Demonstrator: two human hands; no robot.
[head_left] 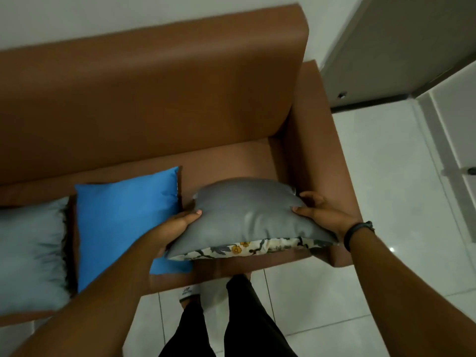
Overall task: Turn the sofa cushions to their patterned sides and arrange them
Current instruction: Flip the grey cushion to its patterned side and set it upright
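I hold a grey cushion [247, 217] above the right end of the brown sofa [154, 99]. Its plain grey side faces up, and a floral patterned side with yellow flowers shows along its lower edge. My left hand [177, 225] grips its left edge and my right hand [319, 210] grips its right edge. A blue cushion [123, 217] lies plain side up on the seat to the left. A pale grey-blue cushion [28, 253] lies at the far left, also plain side up.
The sofa's right armrest [324, 150] stands just beyond my right hand. White floor tiles [386, 228] spread to the right, with a grey door [399, 47] at the upper right. My legs and a slipper [190, 292] are at the sofa's front edge.
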